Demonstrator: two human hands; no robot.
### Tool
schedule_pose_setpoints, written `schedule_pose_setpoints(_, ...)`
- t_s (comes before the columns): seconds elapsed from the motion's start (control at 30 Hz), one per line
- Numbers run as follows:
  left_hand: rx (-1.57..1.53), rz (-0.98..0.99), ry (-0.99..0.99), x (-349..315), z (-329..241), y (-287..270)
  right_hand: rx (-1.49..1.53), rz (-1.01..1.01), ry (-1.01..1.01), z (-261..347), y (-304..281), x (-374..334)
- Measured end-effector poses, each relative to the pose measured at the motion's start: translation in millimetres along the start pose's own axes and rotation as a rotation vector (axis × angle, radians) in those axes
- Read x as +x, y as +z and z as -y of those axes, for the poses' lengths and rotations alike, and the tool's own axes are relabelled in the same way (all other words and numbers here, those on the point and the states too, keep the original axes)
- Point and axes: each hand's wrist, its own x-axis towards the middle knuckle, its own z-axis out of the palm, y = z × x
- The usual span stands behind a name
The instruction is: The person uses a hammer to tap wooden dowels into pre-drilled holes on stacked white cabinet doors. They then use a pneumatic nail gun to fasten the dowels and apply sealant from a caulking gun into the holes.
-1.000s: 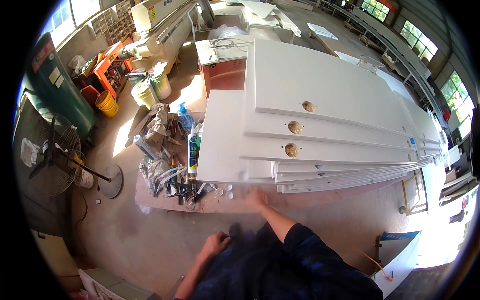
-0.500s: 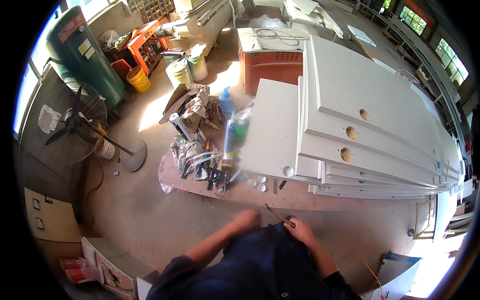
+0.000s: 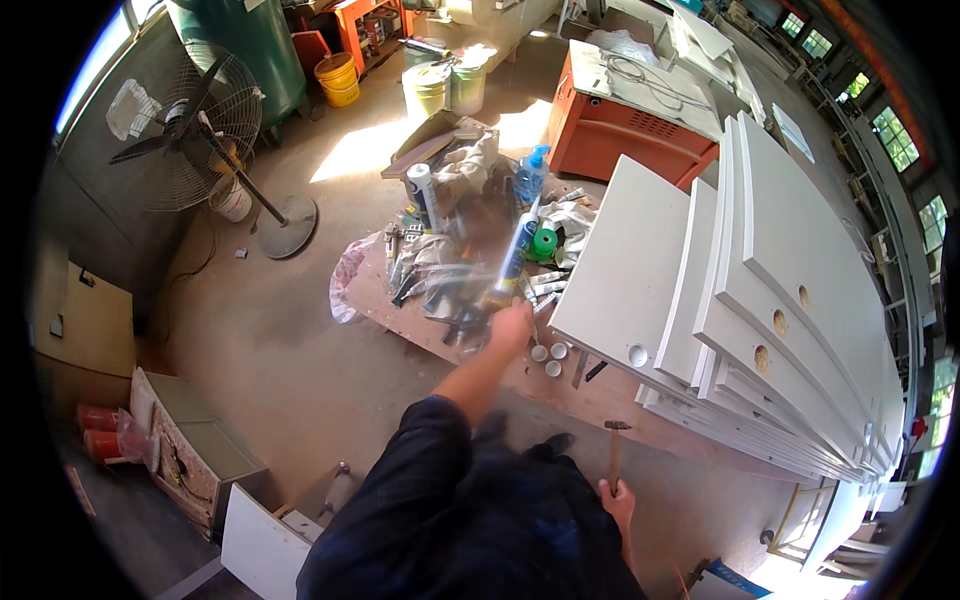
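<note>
Brown-handled, a hammer [image 3: 614,452] is held in the right hand [image 3: 620,502], fingers clamped around its lower handle, its head near the close edge of the table [image 3: 535,387]. The left hand [image 3: 513,325] is over the table, by the lower end of a blue-and-yellow cartridge [image 3: 514,256]; I cannot tell whether its fingers are apart, together or touching it. Three small white cups [image 3: 553,369] sit just beside that hand, with white panels [image 3: 630,265] stacked further right.
</note>
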Motion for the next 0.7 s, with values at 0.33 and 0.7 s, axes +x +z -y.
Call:
schedule_pose_setpoints(0.33, -0.501, 0.17, -0.2, -64, 29, -66, 0.277, -0.065, -0.07, 0, 7, -27)
schedule_pose_setpoints(0.7, -1.424, 0.061, -0.594, -155, 35, -120, 0.539, -0.03, -0.329, 82, -65, -22)
